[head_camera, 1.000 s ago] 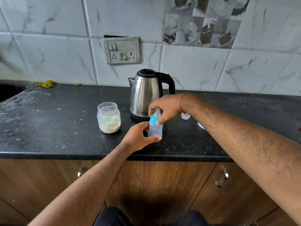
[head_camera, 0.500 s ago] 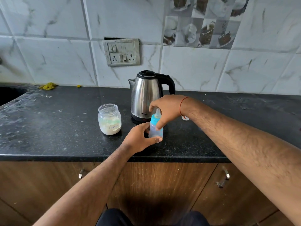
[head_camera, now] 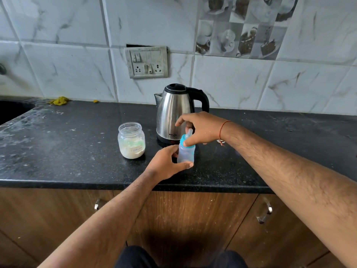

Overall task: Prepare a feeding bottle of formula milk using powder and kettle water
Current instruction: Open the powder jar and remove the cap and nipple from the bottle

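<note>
Bottle (head_camera: 185, 153) unmoved; L hand (head_camera: 166, 163) at base, R hand (head_camera: 201, 130) on collar.

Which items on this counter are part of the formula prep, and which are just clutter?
In use:
- feeding bottle, blue collar on, left hand holding the body, right hand at the collar
- formula jar, open, powder inside
- kettle, lid shut, behind the bottle

Lying about:
- yellow scrap by the wall
- small white item mostly hidden behind the right wrist; cannot identify
- switchboard
</note>
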